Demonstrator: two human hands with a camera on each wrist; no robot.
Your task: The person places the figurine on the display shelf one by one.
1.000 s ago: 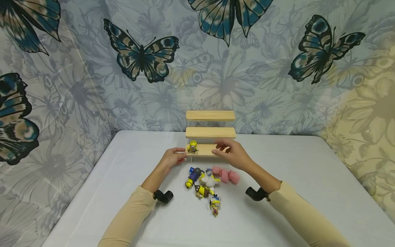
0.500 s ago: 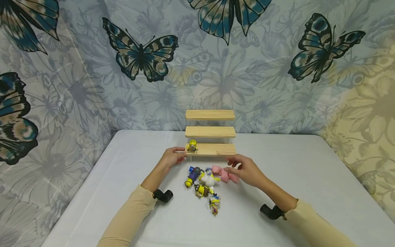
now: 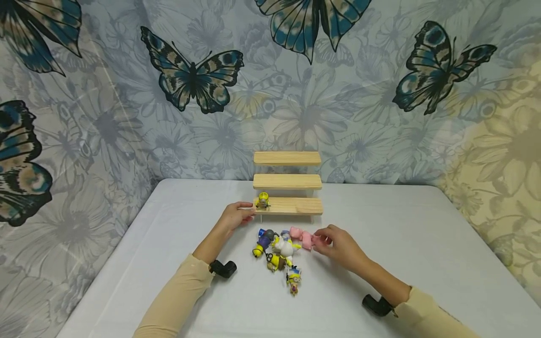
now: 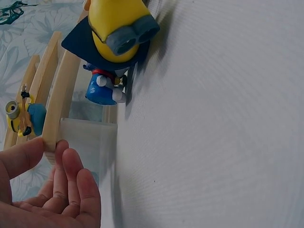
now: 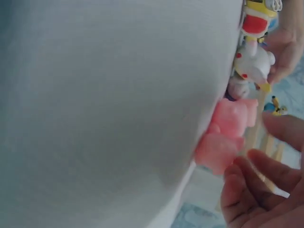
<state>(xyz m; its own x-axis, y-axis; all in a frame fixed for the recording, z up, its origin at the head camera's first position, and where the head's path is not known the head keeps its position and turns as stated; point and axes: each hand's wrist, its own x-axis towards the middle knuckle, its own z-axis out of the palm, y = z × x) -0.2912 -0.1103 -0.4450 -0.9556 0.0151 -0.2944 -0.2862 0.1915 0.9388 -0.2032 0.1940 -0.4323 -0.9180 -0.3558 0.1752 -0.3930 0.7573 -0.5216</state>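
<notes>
My left hand (image 3: 234, 217) pinches the left end of the lowest board of a three-tier wooden display stand (image 3: 296, 205). In the left wrist view, the thumb lies over the board (image 4: 61, 95) and the fingers are beneath it. A yellow minion figure (image 3: 263, 200) sits on that board's left end. In front of the stand, my right hand (image 3: 340, 246) is at the pink pig-like figures (image 3: 307, 240). The right wrist view has its fingertips close beside the nearer pink figure (image 5: 216, 153), thumb apart; contact is unclear. The hand partly covers the pink group in the head view.
Several toy figures lie left of the pink ones: a blue-and-yellow minion (image 3: 263, 241), a white-and-yellow figure (image 3: 285, 246), a brown-and-yellow minion (image 3: 275, 262) and a minion with a blue-and-white cap (image 3: 293, 280). The white table (image 3: 127, 281) meets a butterfly-patterned backdrop (image 3: 359, 141).
My right hand has come away from the lowest board, moving down and right to the pink figures. The left hand keeps its grip on the stand.
</notes>
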